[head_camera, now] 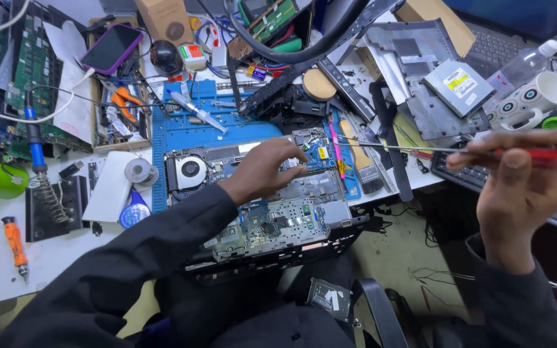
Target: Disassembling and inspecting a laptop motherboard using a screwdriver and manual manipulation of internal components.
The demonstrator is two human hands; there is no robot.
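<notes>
Already the laptop [272,212] lies opened up on the blue mat [182,122] at the near edge of the surface [53,258], its cover gone and the motherboard [278,222], the round cooling fan [190,169] and metal shielding bare to view. The left hand [262,169] rests on the board with its fingers curled down onto a spot near the upper right of the board, pressing or pinching something too small to make out. The right hand [523,183] is raised off to the side, well apart from the laptop, closed around the red handle of a long thin screwdriver [452,151] whose shaft points back toward the board without touching it. As a judgement, the stripping-down looks well along: a loose optical drive [460,86] and a grey chassis panel [414,71] lie set aside behind, while the board and fan remain seated in the base.
</notes>
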